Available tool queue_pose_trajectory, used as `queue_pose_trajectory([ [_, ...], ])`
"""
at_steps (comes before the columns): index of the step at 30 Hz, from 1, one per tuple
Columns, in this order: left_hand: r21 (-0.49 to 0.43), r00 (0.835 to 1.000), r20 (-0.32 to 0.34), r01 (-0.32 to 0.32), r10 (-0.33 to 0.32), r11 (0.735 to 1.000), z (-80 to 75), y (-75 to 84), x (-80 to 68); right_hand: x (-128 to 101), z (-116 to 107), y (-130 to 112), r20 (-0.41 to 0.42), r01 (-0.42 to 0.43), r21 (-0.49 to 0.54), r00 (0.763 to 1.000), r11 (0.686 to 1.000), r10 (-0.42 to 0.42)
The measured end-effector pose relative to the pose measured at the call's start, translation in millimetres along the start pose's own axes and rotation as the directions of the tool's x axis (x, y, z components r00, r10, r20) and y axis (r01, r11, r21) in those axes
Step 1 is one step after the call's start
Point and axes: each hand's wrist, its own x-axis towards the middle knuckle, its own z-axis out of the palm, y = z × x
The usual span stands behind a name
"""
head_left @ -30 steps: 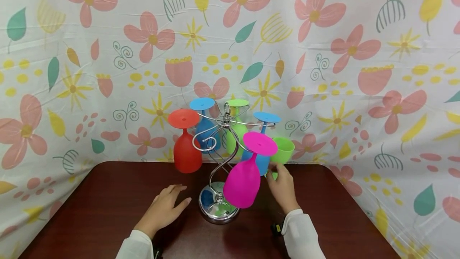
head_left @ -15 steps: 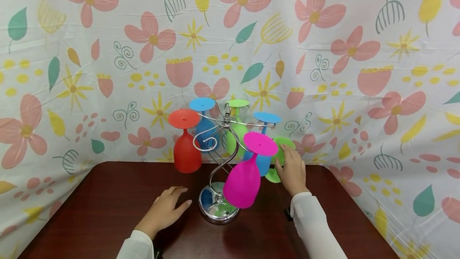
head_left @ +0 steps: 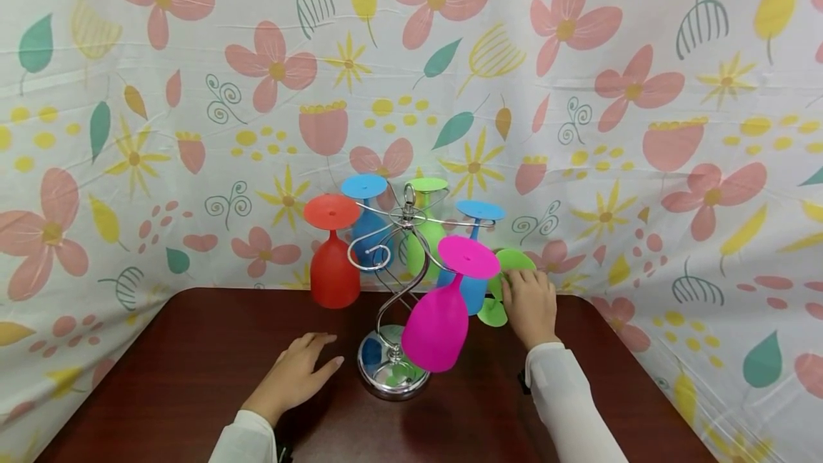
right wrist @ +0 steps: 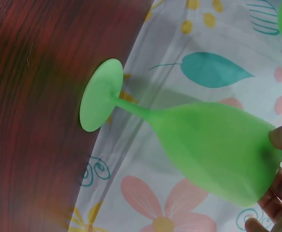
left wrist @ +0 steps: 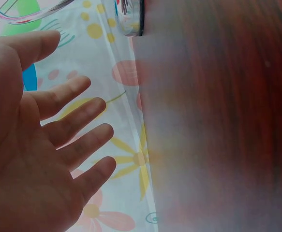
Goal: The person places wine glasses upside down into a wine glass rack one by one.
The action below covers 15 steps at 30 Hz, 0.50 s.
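Note:
My right hand (head_left: 531,306) holds a green goblet (head_left: 516,261) by its bowl near the rim, to the right of the chrome stemware rack (head_left: 394,380). In the right wrist view, thumb and fingers (right wrist: 281,137) meet the rim of the goblet, whose round foot is down by the tabletop. Left of the rack's base my left hand (head_left: 292,381) holds nothing, its fingers spread and relaxed. Upside down on the rack hang a magenta goblet (head_left: 437,327), a red goblet (head_left: 335,274), two blue goblets (head_left: 472,296) and another green goblet (head_left: 424,238).
The dark wood table (head_left: 193,349) has rounded back corners. A white cloth (head_left: 411,91) with flowers and leaves hangs behind it and along the sides. The magenta goblet sticks out toward the front, between the hands.
My right hand has gone from low by the green goblet's foot up to its bowl, then slightly right. The bowl now leans a little rightward. My left hand has stayed put.

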Motion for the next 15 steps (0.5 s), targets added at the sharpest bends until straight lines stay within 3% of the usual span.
queue_pose_trajectory([
  [7, -0.026, 1.000, 0.014, 0.003, -0.003, 1.000, -0.8, -1.2, -0.1, -1, -9, -1, 0.042, 0.001, 0.003, 0.999, 1.000, -0.001],
  [15, -0.031, 1.000, 0.016, -0.001, 0.001, 1.000, -3.2, -2.9, 1.1, 2, -25, -2, -0.045, 0.049, 0.021, 0.998, 0.999, -0.048],
])
